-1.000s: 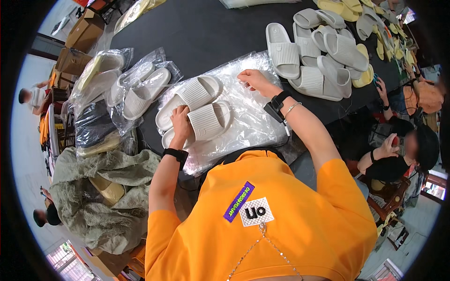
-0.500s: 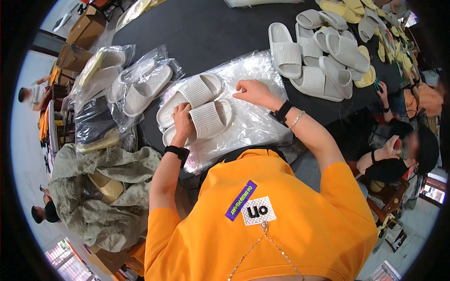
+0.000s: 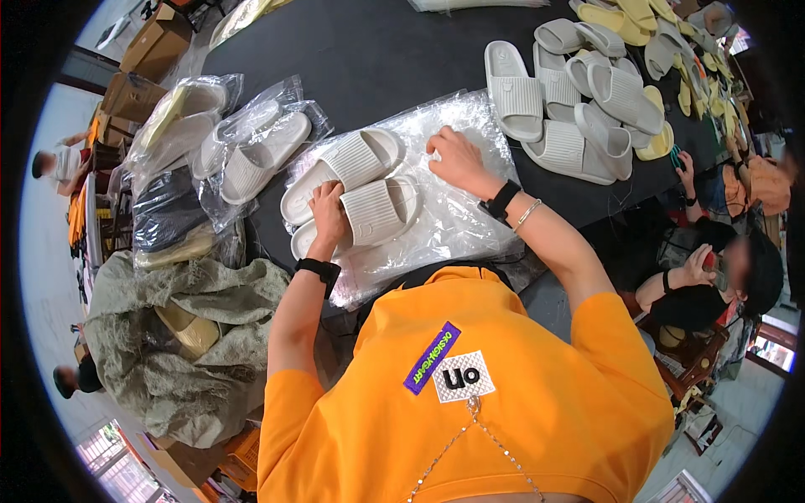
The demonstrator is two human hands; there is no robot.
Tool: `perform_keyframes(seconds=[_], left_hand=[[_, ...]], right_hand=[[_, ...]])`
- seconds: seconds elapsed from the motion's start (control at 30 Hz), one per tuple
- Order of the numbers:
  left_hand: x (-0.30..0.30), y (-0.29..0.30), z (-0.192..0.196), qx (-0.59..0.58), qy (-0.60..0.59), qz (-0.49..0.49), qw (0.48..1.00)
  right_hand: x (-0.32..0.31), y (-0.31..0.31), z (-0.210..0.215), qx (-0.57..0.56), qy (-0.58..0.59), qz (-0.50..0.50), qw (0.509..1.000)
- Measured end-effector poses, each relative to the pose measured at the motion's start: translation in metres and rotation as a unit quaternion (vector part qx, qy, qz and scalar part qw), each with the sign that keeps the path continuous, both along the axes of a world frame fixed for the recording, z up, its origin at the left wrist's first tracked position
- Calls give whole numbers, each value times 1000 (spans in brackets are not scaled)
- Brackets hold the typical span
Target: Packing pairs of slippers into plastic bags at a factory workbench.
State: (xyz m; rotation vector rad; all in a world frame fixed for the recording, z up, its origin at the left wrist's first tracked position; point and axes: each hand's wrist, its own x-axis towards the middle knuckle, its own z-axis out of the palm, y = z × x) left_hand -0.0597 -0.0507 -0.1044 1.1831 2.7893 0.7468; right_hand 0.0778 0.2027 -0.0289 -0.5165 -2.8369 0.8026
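Observation:
A pair of light grey slide slippers lies side by side on a stack of clear plastic bags [image 3: 470, 226] in front of me. My left hand [image 3: 329, 211] is closed on the nearer slipper [image 3: 377, 211], its fingers curled over the footbed beside the ribbed strap. Beyond it rests the farther slipper [image 3: 354, 161], tilted the same way. Over the right part of the bags, my right hand [image 3: 459, 161] has its fingers bent together in a pinch. Whether film is between those fingertips I cannot make out.
Loose grey slippers [image 3: 570, 147] are heaped at the right, with yellow ones [image 3: 616, 21] behind. Bagged slippers [image 3: 264, 159] lie at the left on the black table [image 3: 369, 59]. A grey-green cloth sack [image 3: 184, 377] stands near left. Another person [image 3: 696, 268] sits at the right.
My right hand has shifted slightly right and up over the bags, its fingers drawn in a little. The left hand stays on the nearer slipper, and the pair has moved barely to the right.

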Motion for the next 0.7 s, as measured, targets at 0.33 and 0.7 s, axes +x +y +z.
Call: perform_keyframes(seconds=[0.33, 0.7], left_hand=[[0, -1, -2, 3, 6, 2, 1000], [1, 1, -2, 9, 3, 3, 1000]], right_hand=[[-17, 55, -9, -275, 31, -78, 958], [-29, 89, -36, -435, 113, -94, 888]])
